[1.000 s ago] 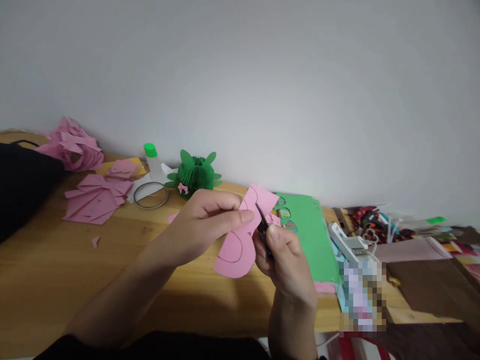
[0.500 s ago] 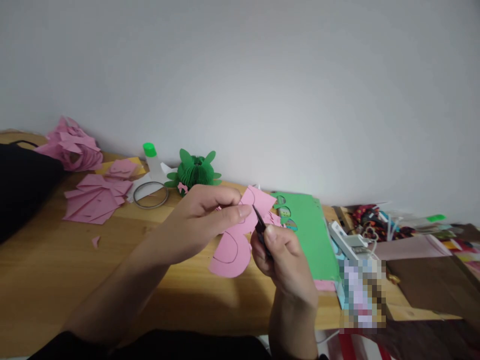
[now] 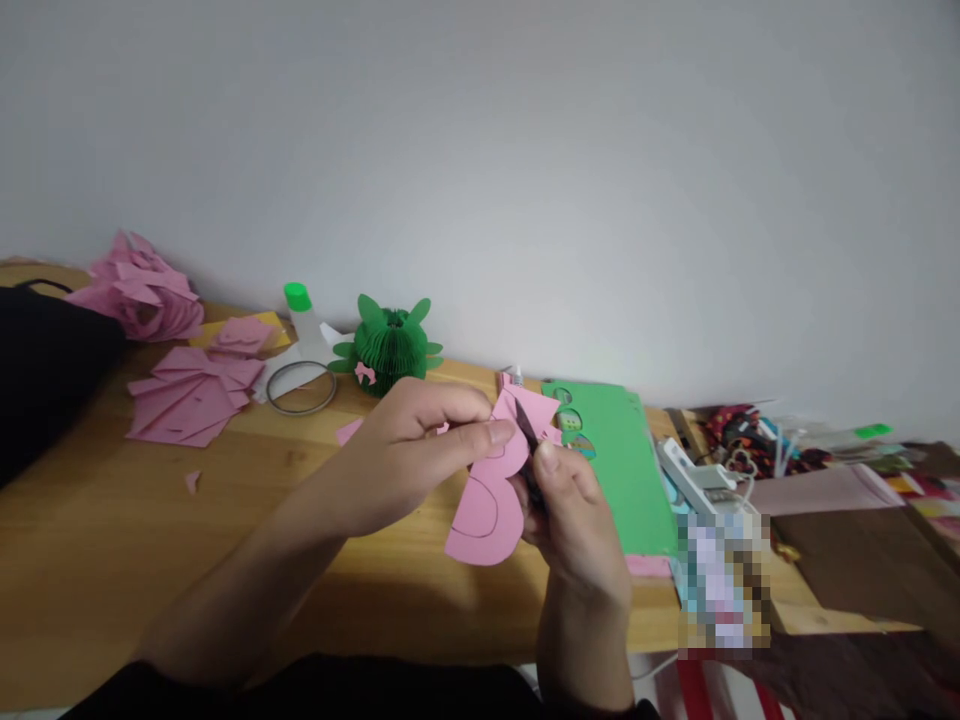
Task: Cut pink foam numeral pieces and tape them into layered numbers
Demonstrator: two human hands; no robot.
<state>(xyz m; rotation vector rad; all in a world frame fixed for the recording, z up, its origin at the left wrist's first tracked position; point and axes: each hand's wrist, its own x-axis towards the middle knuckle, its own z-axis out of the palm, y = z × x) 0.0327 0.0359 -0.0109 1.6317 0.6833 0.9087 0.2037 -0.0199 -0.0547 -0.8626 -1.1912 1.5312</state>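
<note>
Between the thumb and fingers of my left hand (image 3: 420, 455) is a piece of pink paper (image 3: 491, 515) with a scalloped outer edge and dark curved lines drawn on it. My right hand (image 3: 574, 525) grips a pair of dark scissors (image 3: 528, 424), whose blades lie against the upper part of the paper. The scissor handles are mostly hidden by my fingers. Behind my left hand stands a green paper ball (image 3: 391, 350) with leaf-shaped pieces and a small pink bow.
At the left lie folded pink papers (image 3: 191, 395), a crumpled pink heap (image 3: 142, 290), a roll of tape (image 3: 301, 388) and a glue stick (image 3: 298, 305). A green sheet (image 3: 626, 470) with cut-out holes lies right, beside a white power strip (image 3: 694, 480). A grey wall backs the table.
The pink paper has shifted right and tilted a little in my left hand. The scissor blades have turned slightly against its upper part, and my right hand stays close to the same place.
</note>
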